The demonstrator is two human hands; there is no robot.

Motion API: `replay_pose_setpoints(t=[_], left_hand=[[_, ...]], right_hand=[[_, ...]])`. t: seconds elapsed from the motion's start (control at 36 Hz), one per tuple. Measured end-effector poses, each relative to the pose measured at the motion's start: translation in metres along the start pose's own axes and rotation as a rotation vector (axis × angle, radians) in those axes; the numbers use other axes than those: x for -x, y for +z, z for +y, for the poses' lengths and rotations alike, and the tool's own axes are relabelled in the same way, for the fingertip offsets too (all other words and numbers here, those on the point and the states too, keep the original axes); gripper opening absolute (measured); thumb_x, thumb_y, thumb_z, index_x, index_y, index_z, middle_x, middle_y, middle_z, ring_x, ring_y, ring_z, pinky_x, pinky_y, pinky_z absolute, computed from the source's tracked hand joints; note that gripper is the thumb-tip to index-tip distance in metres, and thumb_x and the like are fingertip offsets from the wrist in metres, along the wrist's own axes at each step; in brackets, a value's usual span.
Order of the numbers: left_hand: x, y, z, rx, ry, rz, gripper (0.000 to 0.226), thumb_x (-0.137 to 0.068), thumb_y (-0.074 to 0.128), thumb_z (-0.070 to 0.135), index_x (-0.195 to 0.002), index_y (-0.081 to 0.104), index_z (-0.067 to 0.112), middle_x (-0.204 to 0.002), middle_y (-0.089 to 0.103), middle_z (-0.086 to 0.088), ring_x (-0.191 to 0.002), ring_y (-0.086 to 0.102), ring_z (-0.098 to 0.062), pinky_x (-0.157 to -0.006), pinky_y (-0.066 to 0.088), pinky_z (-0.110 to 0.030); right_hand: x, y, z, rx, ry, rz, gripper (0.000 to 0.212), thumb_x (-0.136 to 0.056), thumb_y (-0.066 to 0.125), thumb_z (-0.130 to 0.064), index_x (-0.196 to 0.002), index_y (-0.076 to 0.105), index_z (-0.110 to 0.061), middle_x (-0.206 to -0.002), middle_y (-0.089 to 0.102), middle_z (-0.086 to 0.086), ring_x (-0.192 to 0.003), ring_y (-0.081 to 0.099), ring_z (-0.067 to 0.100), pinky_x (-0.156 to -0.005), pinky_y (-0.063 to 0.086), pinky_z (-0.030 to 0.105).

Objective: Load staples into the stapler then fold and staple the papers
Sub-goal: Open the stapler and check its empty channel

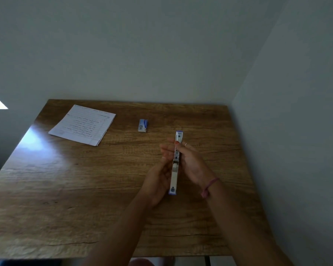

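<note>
Stapler [175, 166] swung open lengthwise, held above the table [65, 189] between both hands: left hand [158, 181] cradles it, right hand [192, 166] pinches it. Staple box [143, 125] and papers [83, 124] lie far left.

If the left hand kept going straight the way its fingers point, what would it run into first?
Probably nothing on the table. The left hand, holding the opened stapler, points away towards the far wall; the staple box lies off to its left, though depth is unclear.
</note>
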State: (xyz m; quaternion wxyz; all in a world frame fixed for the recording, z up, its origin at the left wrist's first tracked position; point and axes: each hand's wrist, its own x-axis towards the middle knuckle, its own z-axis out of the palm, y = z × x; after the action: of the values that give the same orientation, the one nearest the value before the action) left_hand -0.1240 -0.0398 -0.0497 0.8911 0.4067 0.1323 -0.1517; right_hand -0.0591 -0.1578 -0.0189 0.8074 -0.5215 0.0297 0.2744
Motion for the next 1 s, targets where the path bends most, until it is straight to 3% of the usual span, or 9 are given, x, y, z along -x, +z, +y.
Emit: replay_pose_setpoints(t=[0.08, 0.17, 0.22, 0.36, 0.53, 0.72, 0.83, 1.0], left_hand=[[-0.005, -0.002, 0.0, 0.036, -0.047, 0.027, 0.038, -0.09, 0.058, 0.037, -0.11, 0.07, 0.007, -0.096, 0.069, -0.008, -0.084, 0.066, -0.016, -0.076, 0.055, -0.028], [-0.009, -0.002, -0.003, 0.105, -0.056, 0.06, 0.024, -0.082, 0.067, 0.028, -0.094, 0.073, 0.009, -0.088, 0.07, -0.007, -0.074, 0.068, -0.011, -0.064, 0.056, -0.021], [-0.009, -0.002, -0.004, 0.133, -0.049, 0.053, 0.02, -0.08, 0.068, 0.025, -0.091, 0.074, 0.009, -0.086, 0.071, -0.007, -0.072, 0.068, -0.01, -0.061, 0.056, -0.019], [-0.011, -0.006, -0.003, 0.289, -0.044, 0.022, 0.025, -0.084, 0.064, 0.027, -0.093, 0.077, 0.007, -0.089, 0.073, -0.008, -0.074, 0.07, -0.011, -0.065, 0.058, -0.021], [-0.013, -0.008, -0.003, 0.355, -0.05, 0.019, 0.027, -0.084, 0.063, 0.027, -0.094, 0.076, 0.005, -0.088, 0.072, -0.01, -0.071, 0.07, -0.012, -0.064, 0.058, -0.021], [-0.016, -0.01, -0.002, 0.374, -0.077, 0.015, 0.028, -0.086, 0.062, 0.025, -0.101, 0.072, 0.003, -0.09, 0.07, -0.009, -0.07, 0.068, -0.011, -0.066, 0.058, -0.023], [-0.017, -0.009, -0.002, 0.303, -0.062, 0.029, 0.028, -0.087, 0.063, 0.024, -0.105, 0.067, 0.003, -0.089, 0.068, -0.009, -0.072, 0.067, -0.011, -0.068, 0.058, -0.025], [-0.017, -0.006, -0.004, 0.228, 0.027, 0.036, 0.027, -0.084, 0.064, 0.025, -0.102, 0.07, 0.006, -0.085, 0.069, -0.007, -0.071, 0.067, -0.012, -0.065, 0.057, -0.024]], right_hand=[[0.0, 0.002, -0.002, 0.09, 0.021, -0.032, 0.031, -0.101, 0.039, -0.025, -0.125, 0.055, -0.013, -0.113, 0.071, 0.007, -0.109, 0.065, 0.017, -0.088, 0.052, 0.031], [-0.003, 0.006, 0.002, 0.144, 0.038, -0.032, 0.034, -0.1, 0.041, -0.025, -0.129, 0.052, -0.011, -0.112, 0.072, 0.007, -0.111, 0.064, 0.016, -0.105, 0.039, 0.046], [-0.005, 0.008, 0.004, 0.132, 0.031, -0.024, 0.031, -0.099, 0.044, -0.025, -0.125, 0.054, -0.011, -0.111, 0.072, 0.007, -0.11, 0.065, 0.017, -0.106, 0.036, 0.049], [-0.01, 0.016, 0.005, 0.004, -0.012, 0.032, 0.023, -0.097, 0.044, -0.017, -0.115, 0.059, -0.014, -0.105, 0.073, 0.009, -0.102, 0.068, 0.021, -0.079, 0.053, 0.026], [-0.012, 0.022, 0.007, -0.054, -0.03, 0.064, 0.024, -0.097, 0.046, -0.016, -0.118, 0.057, -0.012, -0.087, 0.072, 0.006, -0.079, 0.07, 0.014, -0.052, 0.049, 0.018], [-0.015, 0.02, 0.009, 0.043, -0.013, 0.079, 0.027, -0.096, 0.042, -0.023, -0.113, 0.062, -0.019, -0.066, 0.061, -0.002, -0.054, 0.05, 0.008, -0.042, 0.038, 0.02], [-0.016, 0.019, 0.008, 0.119, -0.044, 0.046, 0.034, -0.093, 0.036, -0.031, -0.114, 0.058, -0.017, -0.062, 0.056, -0.007, -0.051, 0.042, 0.007, -0.049, 0.033, 0.025], [-0.015, 0.022, 0.003, 0.207, -0.017, 0.052, 0.04, -0.097, 0.027, -0.038, -0.113, 0.059, -0.021, -0.063, 0.053, -0.005, -0.045, 0.037, 0.006, -0.038, 0.025, 0.02]])
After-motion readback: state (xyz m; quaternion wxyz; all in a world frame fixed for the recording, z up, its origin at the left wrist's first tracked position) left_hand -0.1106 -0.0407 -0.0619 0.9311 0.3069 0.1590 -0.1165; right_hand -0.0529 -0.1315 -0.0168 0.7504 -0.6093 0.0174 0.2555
